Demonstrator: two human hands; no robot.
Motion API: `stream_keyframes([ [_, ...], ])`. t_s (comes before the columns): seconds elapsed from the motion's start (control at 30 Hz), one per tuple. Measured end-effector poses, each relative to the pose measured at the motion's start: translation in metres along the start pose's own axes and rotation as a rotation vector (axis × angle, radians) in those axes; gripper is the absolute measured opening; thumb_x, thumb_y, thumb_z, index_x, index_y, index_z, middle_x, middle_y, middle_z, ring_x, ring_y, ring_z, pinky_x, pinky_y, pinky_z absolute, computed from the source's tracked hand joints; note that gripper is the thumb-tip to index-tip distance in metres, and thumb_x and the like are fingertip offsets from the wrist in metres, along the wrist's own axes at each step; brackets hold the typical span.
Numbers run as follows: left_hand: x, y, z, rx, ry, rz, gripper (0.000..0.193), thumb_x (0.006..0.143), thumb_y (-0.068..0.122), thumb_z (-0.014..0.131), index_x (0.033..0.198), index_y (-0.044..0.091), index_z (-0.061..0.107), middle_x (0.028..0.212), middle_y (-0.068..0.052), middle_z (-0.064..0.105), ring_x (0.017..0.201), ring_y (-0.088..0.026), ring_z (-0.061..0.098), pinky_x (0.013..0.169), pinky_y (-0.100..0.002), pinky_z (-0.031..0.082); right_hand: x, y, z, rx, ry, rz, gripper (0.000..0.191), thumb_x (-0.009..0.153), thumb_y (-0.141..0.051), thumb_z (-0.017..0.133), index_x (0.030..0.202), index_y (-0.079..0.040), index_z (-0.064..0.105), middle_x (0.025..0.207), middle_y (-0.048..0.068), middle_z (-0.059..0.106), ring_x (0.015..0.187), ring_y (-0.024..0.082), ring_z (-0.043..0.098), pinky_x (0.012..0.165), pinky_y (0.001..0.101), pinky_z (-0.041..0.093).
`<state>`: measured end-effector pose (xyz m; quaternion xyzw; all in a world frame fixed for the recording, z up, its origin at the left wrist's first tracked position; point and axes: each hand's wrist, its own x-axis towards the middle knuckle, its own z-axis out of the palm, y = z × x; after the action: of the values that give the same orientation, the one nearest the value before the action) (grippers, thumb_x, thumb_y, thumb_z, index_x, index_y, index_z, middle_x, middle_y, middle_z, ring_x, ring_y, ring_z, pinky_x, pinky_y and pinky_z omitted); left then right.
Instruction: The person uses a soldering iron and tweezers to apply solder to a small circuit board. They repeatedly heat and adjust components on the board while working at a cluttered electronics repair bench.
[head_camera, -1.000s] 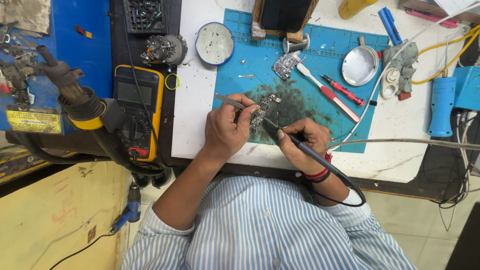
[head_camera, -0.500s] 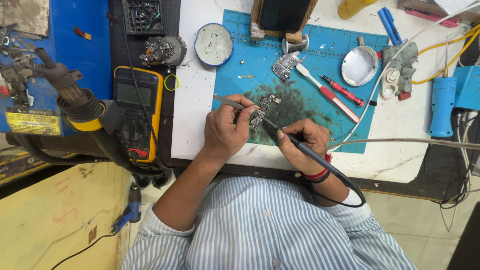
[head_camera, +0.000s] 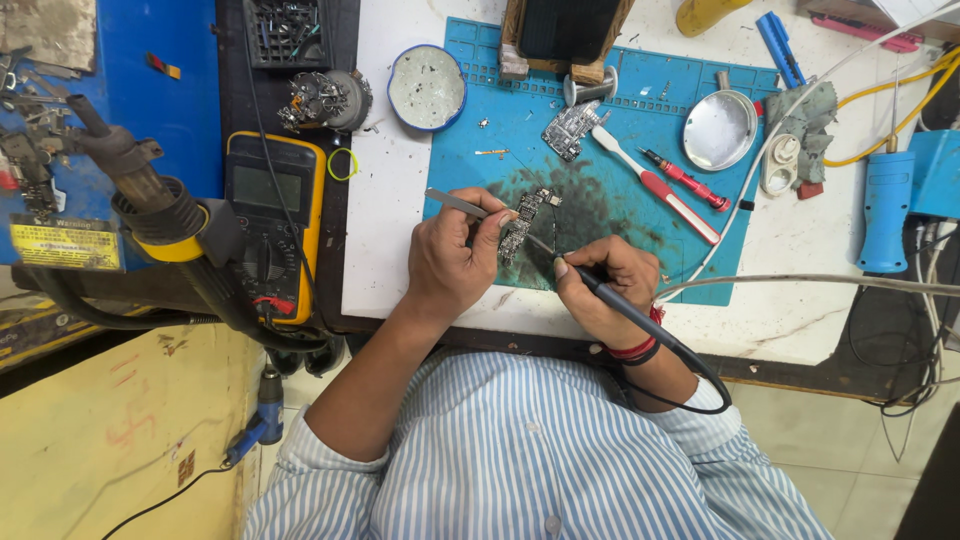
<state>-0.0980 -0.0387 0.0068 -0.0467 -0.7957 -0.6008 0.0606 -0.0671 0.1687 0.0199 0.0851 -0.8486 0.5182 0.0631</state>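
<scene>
Matt blue rubbery mat (head_camera: 610, 225), sooty under both hands; shiny metal tweezers (head_camera: 455, 203) in the left; glossy steel dish (head_camera: 718, 130) beyond the right.

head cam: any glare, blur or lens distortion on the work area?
Head view: sharp on both hands, left hand and right hand, and on the circuit board; even light, soft shadows; bright glare on the round metal dish; wide-angle bending toward the edges.

Soldering iron (head_camera: 640, 318) tip on circuit board (head_camera: 522, 225) too small to tell
</scene>
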Motion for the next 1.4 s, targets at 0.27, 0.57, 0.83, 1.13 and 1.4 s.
stream_keyframes([
  [0.27,-0.0004,0.0008,-0.0008,-0.012,0.002,0.01,0.011,0.104,0.011,0.067,0.106,0.002,0.059,0.078,-0.005,0.073,0.064,-0.013,0.072,0.055,-0.027,0.052,0.0006,-0.0011,-0.001,0.001,-0.008,-0.001,0.014,0.083,-0.001,0.078,0.083,-0.003,0.064,0.065,0.002,0.063,0.055,0.005,0.057,0.052,0.0227,0.04],
  [0.57,-0.0012,0.0006,-0.0012,-0.017,0.0,0.01,0.011,0.104,0.011,0.067,0.105,0.002,0.06,0.077,-0.005,0.072,0.063,-0.012,0.071,0.054,-0.026,0.051,0.0011,-0.0019,-0.0003,-0.01,-0.012,-0.041,0.014,0.083,-0.001,0.078,0.083,-0.003,0.064,0.064,0.002,0.063,0.054,0.006,0.058,0.052,0.023,0.041],
  [0.83,-0.0023,-0.0015,-0.0017,-0.049,0.016,0.047,0.011,0.104,0.01,0.067,0.107,0.002,0.059,0.084,-0.007,0.075,0.068,-0.013,0.074,0.058,-0.025,0.054,0.0014,-0.0006,0.0001,-0.001,-0.02,-0.032,0.014,0.084,-0.002,0.078,0.083,-0.003,0.064,0.064,0.001,0.062,0.054,0.006,0.057,0.052,0.0232,0.041],
  [1.13,-0.0007,0.0008,-0.0031,-0.03,-0.02,0.007,0.011,0.104,0.011,0.066,0.106,0.002,0.06,0.081,-0.007,0.075,0.067,-0.014,0.074,0.059,-0.026,0.055,0.002,-0.0004,-0.0001,-0.016,-0.014,-0.051,0.013,0.085,-0.003,0.078,0.084,-0.004,0.064,0.066,0.001,0.064,0.055,0.007,0.058,0.053,0.0234,0.042],
  [1.4,-0.0011,0.0014,-0.0033,-0.017,-0.019,0.025,0.011,0.104,0.011,0.065,0.106,0.002,0.059,0.081,-0.006,0.075,0.066,-0.013,0.073,0.057,-0.026,0.054,0.0029,-0.0027,-0.0007,-0.019,-0.031,-0.05,0.013,0.083,-0.003,0.078,0.084,-0.003,0.065,0.063,0.001,0.061,0.054,0.007,0.057,0.052,0.0235,0.04],
])
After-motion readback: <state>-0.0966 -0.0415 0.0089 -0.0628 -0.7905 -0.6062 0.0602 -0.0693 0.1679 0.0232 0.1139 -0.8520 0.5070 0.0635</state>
